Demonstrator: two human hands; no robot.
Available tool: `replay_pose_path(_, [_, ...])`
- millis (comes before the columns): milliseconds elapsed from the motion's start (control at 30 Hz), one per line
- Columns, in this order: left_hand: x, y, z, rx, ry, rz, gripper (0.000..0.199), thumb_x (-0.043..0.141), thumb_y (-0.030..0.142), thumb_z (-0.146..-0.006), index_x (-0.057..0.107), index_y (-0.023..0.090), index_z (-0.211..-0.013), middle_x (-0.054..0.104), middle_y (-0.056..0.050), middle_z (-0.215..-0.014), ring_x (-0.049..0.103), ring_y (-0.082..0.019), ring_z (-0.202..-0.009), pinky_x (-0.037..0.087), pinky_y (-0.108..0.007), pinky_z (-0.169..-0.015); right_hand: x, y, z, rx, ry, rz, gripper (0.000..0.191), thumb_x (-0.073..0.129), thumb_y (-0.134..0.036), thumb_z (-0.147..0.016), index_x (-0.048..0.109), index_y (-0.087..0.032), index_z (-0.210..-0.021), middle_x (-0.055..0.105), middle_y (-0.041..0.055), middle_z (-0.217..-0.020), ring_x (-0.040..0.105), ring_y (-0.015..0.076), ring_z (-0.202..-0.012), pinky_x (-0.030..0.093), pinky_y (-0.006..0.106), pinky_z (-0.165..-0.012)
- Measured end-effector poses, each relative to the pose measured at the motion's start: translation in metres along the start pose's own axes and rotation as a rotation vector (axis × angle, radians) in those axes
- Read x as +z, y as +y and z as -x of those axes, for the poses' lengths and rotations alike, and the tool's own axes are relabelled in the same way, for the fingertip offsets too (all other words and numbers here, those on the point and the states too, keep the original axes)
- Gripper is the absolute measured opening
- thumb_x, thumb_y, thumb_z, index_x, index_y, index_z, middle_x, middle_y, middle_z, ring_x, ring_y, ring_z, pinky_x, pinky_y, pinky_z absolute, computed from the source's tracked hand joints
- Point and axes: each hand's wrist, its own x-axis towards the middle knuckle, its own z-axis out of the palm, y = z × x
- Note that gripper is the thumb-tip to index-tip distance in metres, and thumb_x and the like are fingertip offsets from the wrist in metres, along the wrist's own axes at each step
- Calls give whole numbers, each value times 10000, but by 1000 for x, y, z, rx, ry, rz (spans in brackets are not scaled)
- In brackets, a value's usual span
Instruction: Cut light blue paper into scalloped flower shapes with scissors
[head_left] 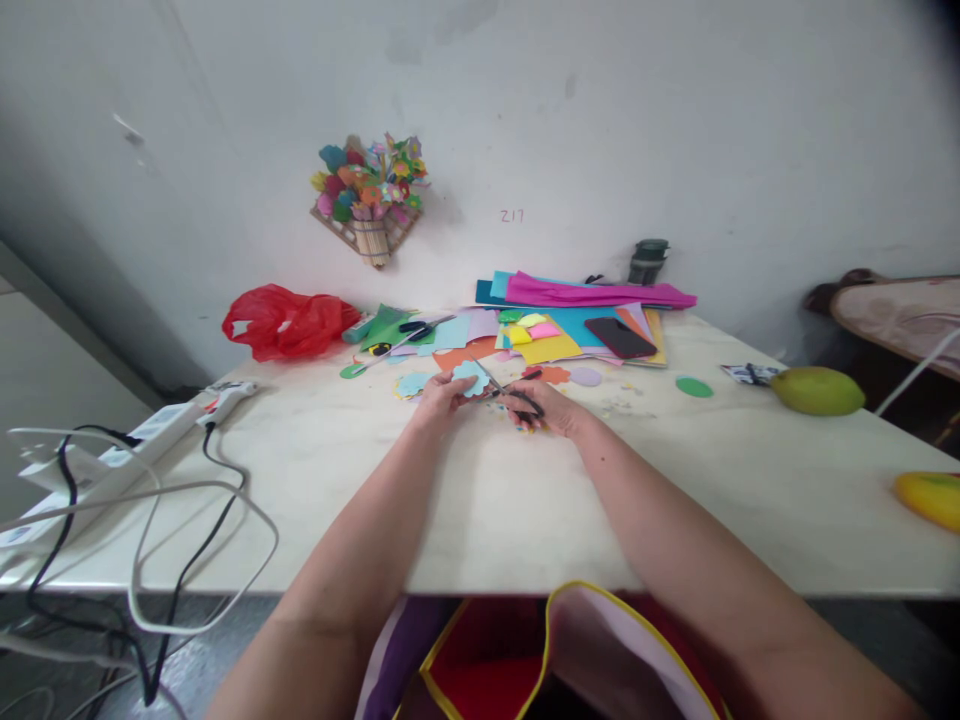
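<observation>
My left hand (442, 392) pinches a light blue scalloped paper flower (470, 377) above the table. In my right hand (551, 405) is a pair of scissors (531, 402) with dark handles, its blades pointing left beside the flower's edge. Just left of my left hand lies another light blue flower shape (412, 384). Behind my hands rest an orange flower shape (551, 374) and a pale lilac one (586, 376). Small paper scraps are scattered around my right hand.
Coloured sheets, a phone (620, 338) and a second pair of scissors (417, 328) lie toward the wall. A red plastic bag (289, 322) sits at back left. A power strip (112, 470) with cables runs along the left. Right are a green mango (817, 390) and a yellow fruit (930, 498).
</observation>
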Motion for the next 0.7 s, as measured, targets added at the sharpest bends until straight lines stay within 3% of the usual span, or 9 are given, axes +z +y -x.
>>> replay_pose_path(500, [1,1,2,-8,-7,-8,280,801,197,-541,682,94,-772,701,-76,-770,662,-189,-699,536,-356,-769,1,0,0,6,24,-38,236,603,-365,-796,537,-139,-791,565,-22,-539,453,44,-362,245,147,-297])
replay_pose_path(700, [1,1,0,-8,55,7,284,817,230,-545,675,104,-757,702,-69,-779,661,-182,-709,543,-332,-737,1,1,-2,4,47,-46,239,607,-374,-796,536,-148,-774,591,-15,-553,475,52,-368,270,150,-293])
